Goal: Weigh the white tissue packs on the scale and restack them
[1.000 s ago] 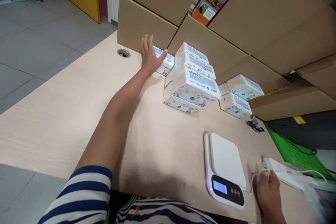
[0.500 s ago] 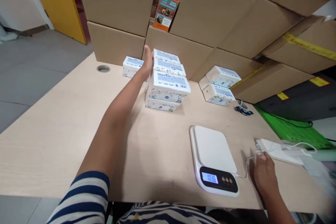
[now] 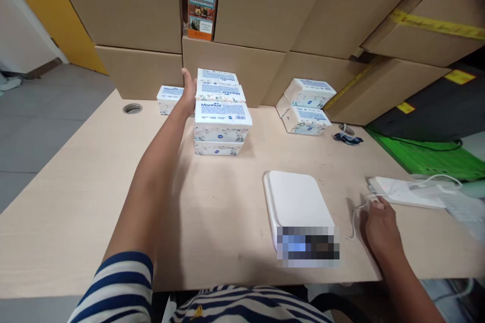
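Observation:
My left hand (image 3: pixel 188 95) is against the left side of a stack of white tissue packs (image 3: pixel 223 113) with blue print; its thumb points up and its other fingers are mostly hidden. A single tissue pack (image 3: pixel 168 100) stands behind that hand, to its left. My right hand (image 3: pixel 382 224) is low on the table at the right, its fingers curled at a thin white cable (image 3: pixel 354 219). Between my hands lies a white digital scale (image 3: pixel 299 197) with nothing on its plate; its display is pixelated.
Cardboard boxes (image 3: pixel 246 70) wall off the table's back edge, with an orange box (image 3: pixel 202 12) on top and part of a person's head behind. Two more tissue packs (image 3: pixel 306 120) stand back right, near a dark hair tie (image 3: pixel 347 139). A white power strip (image 3: pixel 407 193) lies far right.
The view has shifted, so the tissue packs and the scale appear further left and the scale a little higher. Both hands keep their places. The scale's display, readable before, is now pixelated.

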